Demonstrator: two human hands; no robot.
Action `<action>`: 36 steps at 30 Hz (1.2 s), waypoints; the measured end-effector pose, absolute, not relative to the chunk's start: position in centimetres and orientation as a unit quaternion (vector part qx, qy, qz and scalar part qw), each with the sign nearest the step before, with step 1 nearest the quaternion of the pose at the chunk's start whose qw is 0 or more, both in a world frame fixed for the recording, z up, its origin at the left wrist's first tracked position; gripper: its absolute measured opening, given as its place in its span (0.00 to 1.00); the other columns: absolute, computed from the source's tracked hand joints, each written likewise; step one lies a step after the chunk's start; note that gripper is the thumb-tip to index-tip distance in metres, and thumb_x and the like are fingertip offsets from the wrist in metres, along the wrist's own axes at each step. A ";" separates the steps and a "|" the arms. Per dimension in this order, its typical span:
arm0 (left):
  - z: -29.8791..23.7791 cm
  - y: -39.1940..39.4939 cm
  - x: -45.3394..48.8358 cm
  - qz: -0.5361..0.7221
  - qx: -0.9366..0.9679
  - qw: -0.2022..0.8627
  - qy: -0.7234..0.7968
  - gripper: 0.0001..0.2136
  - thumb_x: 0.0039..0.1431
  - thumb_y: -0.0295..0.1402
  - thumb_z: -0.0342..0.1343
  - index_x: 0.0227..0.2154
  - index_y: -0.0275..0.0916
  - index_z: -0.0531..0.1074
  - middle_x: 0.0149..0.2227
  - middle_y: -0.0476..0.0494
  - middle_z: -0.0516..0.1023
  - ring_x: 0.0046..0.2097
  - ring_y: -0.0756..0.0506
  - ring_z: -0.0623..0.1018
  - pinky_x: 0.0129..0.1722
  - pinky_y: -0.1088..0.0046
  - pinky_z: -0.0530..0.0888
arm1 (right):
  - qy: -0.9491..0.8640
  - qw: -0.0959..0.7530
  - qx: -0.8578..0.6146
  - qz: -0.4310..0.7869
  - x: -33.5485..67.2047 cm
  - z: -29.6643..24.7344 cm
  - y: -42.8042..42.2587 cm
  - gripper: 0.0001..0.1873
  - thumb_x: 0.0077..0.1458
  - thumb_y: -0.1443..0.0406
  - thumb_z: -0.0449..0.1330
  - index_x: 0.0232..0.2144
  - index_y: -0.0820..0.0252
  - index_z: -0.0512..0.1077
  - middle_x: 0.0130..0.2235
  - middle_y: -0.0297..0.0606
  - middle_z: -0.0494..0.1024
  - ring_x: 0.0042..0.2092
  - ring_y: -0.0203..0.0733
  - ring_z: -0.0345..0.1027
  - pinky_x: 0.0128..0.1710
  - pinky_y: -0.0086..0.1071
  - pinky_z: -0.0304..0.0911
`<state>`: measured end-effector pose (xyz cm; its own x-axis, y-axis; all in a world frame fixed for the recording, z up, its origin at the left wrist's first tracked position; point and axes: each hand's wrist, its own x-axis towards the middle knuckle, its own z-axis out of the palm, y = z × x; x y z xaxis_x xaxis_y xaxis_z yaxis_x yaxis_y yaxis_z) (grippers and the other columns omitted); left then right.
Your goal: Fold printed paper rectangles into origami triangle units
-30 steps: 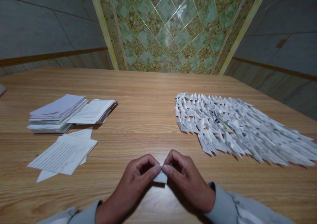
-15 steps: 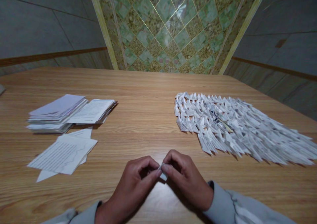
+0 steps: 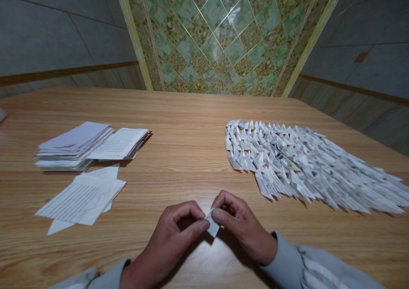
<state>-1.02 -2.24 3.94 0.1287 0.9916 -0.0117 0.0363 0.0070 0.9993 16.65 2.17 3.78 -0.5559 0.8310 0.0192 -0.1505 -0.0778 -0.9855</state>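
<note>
A small folded piece of paper (image 3: 212, 226) is held between my two hands, just above the front of the table. My left hand (image 3: 179, 227) pinches its left edge between thumb and fingers. Thumb and fingertips of my right hand (image 3: 239, 223) grip its upper right side. Much of the paper's upper part is covered by the fingertips. To the right lie many folded paper boats (image 3: 287, 161), set close together in rows. On the left are loose printed sheets (image 3: 79, 197), overlapping each other.
Behind the loose sheets stand a stack of cut papers (image 3: 75, 138) and a second pile of printed paper (image 3: 123, 142) leaning against it. All rest on a wooden table (image 3: 188, 131). A tiled wall (image 3: 214, 46) rises beyond the far edge.
My right hand has shifted slightly up and right along the folded paper, so more of the paper shows between the hands. The sheets and boats have not moved.
</note>
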 end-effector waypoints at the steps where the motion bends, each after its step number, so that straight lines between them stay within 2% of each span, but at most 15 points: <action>1: 3.9 -2.3 -1.0 0.453 0.540 0.527 0.475 0.10 0.58 0.34 0.62 0.23 0.37 0.74 0.24 0.49 0.76 0.28 0.49 0.73 0.30 0.75 0.68 | -0.570 0.358 -0.294 0.679 16.7 3.8 2.2 0.23 0.54 0.47 0.64 0.27 0.59 0.65 0.25 0.28 0.65 0.28 0.34 0.56 0.30 0.29 0.53; 6: 3.6 -2.4 -1.0 0.421 0.590 0.477 0.497 0.10 0.58 0.34 0.61 0.23 0.37 0.74 0.24 0.48 0.75 0.28 0.48 0.72 0.29 0.75 0.67 | -0.611 0.335 -0.308 0.648 16.9 3.6 2.3 0.22 0.57 0.47 0.62 0.29 0.60 0.68 0.27 0.30 0.67 0.30 0.35 0.58 0.31 0.30 0.53; 10: 3.4 -2.5 -0.9 0.407 0.631 0.437 0.495 0.11 0.59 0.34 0.60 0.22 0.37 0.73 0.24 0.48 0.73 0.28 0.49 0.71 0.29 0.74 0.66 | -0.639 0.340 -0.313 0.616 16.9 3.3 1.9 0.22 0.57 0.48 0.62 0.26 0.60 0.67 0.25 0.30 0.67 0.28 0.34 0.57 0.28 0.29 0.51; 17: 3.0 -1.8 -1.1 0.414 0.524 0.577 0.470 0.10 0.57 0.38 0.62 0.28 0.36 0.75 0.27 0.47 0.76 0.31 0.48 0.73 0.32 0.73 0.68 | -0.621 0.376 -0.341 0.597 16.8 3.2 2.1 0.20 0.59 0.51 0.61 0.25 0.60 0.66 0.24 0.29 0.66 0.28 0.34 0.57 0.28 0.29 0.53; 21: 3.4 -1.4 -1.5 0.448 0.482 0.567 0.495 0.09 0.54 0.37 0.64 0.26 0.36 0.76 0.25 0.49 0.75 0.29 0.49 0.72 0.30 0.74 0.68 | -0.642 0.365 -0.331 0.587 16.9 3.3 2.0 0.18 0.59 0.53 0.61 0.27 0.60 0.67 0.25 0.30 0.68 0.29 0.35 0.58 0.29 0.30 0.53; 28: 3.8 -1.9 -1.6 0.457 0.506 0.553 0.479 0.10 0.56 0.36 0.64 0.24 0.36 0.75 0.24 0.49 0.74 0.28 0.49 0.71 0.30 0.74 0.68 | -0.689 0.332 -0.322 0.558 16.9 3.3 1.8 0.14 0.61 0.56 0.59 0.28 0.59 0.67 0.26 0.29 0.66 0.29 0.35 0.57 0.29 0.30 0.53; 34: 3.6 -1.8 -1.3 0.462 0.488 0.574 0.467 0.09 0.57 0.38 0.63 0.32 0.37 0.76 0.29 0.48 0.77 0.32 0.48 0.74 0.33 0.73 0.71 | -0.660 0.386 -0.339 0.548 16.7 3.4 1.7 0.13 0.62 0.58 0.58 0.28 0.59 0.67 0.27 0.30 0.69 0.29 0.35 0.61 0.30 0.29 0.56; 36: 3.6 -1.7 -1.2 0.454 0.501 0.570 0.467 0.09 0.58 0.38 0.63 0.31 0.36 0.76 0.29 0.46 0.78 0.33 0.47 0.75 0.34 0.72 0.71 | -0.648 0.400 -0.335 0.555 16.8 3.5 1.7 0.14 0.63 0.58 0.58 0.28 0.59 0.67 0.27 0.31 0.70 0.30 0.36 0.62 0.31 0.29 0.57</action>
